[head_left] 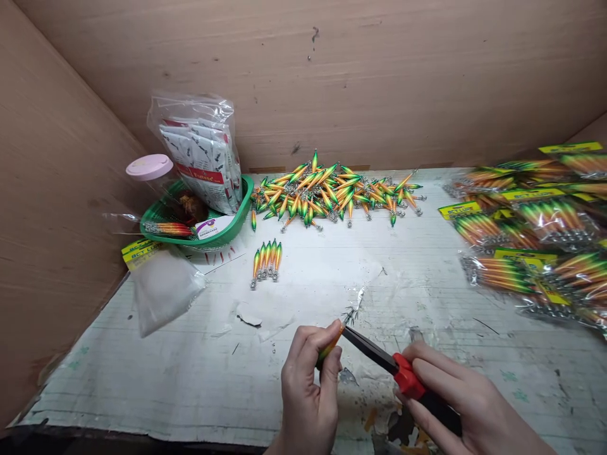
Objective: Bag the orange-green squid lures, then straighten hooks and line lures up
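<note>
My left hand (307, 385) is closed round a small orange-and-green lure (331, 344) with a cluster of hooks at its tip. My right hand (467, 404) grips pliers (384, 361) with red and black handles. The dark plier jaws point left and meet the lure just below its hooks. Both hands are low at the front of the table. Farther back, several lures (266, 260) lie side by side in a short row. A large loose heap of the same lures (332, 189) lies at the back centre.
A green basket (232, 227) at the back left holds a bag of sachets (203, 151), a pink-lidded jar (150, 167) and a packed lure. Empty clear bags (164, 284) lie in front of it. Bagged lures with yellow labels (526, 234) pile up on the right. Cardboard walls enclose the table.
</note>
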`<state>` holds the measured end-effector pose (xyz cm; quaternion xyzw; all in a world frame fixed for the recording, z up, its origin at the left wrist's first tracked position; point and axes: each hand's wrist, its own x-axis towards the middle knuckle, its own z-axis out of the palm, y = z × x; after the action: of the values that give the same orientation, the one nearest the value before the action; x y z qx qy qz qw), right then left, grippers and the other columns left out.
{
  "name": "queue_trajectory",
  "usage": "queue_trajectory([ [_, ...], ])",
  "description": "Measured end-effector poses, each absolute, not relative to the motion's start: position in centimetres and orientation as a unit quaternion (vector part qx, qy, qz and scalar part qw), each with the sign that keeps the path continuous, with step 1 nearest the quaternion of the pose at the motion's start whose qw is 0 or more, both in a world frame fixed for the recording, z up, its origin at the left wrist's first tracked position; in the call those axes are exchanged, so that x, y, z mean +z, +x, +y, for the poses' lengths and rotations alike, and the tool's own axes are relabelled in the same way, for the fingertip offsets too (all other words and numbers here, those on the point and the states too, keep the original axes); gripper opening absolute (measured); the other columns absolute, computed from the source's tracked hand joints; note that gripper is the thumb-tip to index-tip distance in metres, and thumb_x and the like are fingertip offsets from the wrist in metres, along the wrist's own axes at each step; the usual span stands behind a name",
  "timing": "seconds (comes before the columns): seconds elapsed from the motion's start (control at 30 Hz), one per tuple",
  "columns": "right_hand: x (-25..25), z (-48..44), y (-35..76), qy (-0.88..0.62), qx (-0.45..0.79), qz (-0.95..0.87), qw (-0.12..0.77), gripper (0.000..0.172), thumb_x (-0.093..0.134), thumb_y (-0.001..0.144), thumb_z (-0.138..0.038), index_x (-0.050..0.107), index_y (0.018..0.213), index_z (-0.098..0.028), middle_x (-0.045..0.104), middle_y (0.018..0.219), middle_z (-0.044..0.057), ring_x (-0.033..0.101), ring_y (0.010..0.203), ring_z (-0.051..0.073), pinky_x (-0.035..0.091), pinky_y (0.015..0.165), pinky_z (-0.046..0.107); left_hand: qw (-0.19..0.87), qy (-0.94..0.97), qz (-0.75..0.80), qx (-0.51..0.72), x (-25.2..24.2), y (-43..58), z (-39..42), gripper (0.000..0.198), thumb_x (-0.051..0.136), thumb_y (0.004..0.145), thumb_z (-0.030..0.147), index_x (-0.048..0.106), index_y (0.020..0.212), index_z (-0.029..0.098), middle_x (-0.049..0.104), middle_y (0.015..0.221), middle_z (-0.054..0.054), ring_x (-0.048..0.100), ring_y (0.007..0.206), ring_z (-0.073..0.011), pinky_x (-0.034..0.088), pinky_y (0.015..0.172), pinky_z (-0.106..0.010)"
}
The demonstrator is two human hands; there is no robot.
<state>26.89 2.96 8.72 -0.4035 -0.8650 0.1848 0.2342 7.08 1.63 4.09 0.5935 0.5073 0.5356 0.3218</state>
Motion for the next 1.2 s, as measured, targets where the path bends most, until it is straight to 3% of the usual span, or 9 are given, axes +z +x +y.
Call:
queue_trajectory([
  [0.33,7.8,2.7,27.2,-0.395,0.246,-0.863,0.198,0.009,0.049,0.084,-0.012,0.051,0.078,-0.019,0.058,0.069,0.003,0.060,0.060,0.012,0.050,0.053,0.018,0.354,0.551,0.533,0.535,3.3,7.3,1.2,0.030,0.051,0.089,0.012,0.063,0.110,0.029,0.055,0.087,-0.001,0.054,0.072,-0.0102,0.046,0.064,-0.020],
  [0.63,7.3,2.7,27.7,-0.422,0.320,-0.828,0.185,0.014,0.048,0.087,-0.018,0.051,0.073,-0.020,0.058,0.066,0.001,0.057,0.057,0.013,0.047,0.052,0.021,0.593,0.392,0.498,0.497,4.0,7.2,1.5,0.020,0.055,0.089,0.027,0.065,0.107,0.031,0.048,0.091,0.000,0.048,0.063,-0.0056,0.043,0.059,-0.018],
  [0.83,7.8,2.7,28.4,-0.454,0.378,-0.782,0.198,0.017,0.055,0.085,-0.031,0.059,0.070,-0.023,0.062,0.064,0.001,0.059,0.057,0.016,0.050,0.053,0.023,0.682,0.304,0.459,0.482,4.2,6.9,1.7,0.019,0.065,0.083,0.033,0.068,0.101,0.027,0.045,0.089,0.001,0.043,0.059,-0.0017,0.035,0.052,-0.014],
  [1.0,6.7,2.0,30.1,-0.509,0.436,-0.722,0.173,0.025,0.062,0.080,-0.046,0.071,0.080,-0.023,0.072,0.088,0.005,0.068,0.083,0.023,0.056,0.072,0.026,0.763,0.200,0.411,0.458,4.8,7.2,1.8,0.025,0.070,0.079,0.035,0.068,0.100,0.021,0.042,0.061,0.005,0.030,0.047,-0.0006,0.020,0.041,-0.012],
  [1.2,4.3,0.5,32.2,-0.580,0.472,-0.644,0.160,0.039,0.067,0.076,-0.051,0.071,0.105,-0.025,0.070,0.112,0.004,0.065,0.104,0.026,0.054,0.087,0.028,0.799,0.118,0.378,0.452,5.5,7.7,2.0,0.029,0.078,0.070,0.028,0.069,0.094,0.015,0.051,0.074,0.002,0.028,0.045,0.0019,0.015,0.039,-0.013],
])
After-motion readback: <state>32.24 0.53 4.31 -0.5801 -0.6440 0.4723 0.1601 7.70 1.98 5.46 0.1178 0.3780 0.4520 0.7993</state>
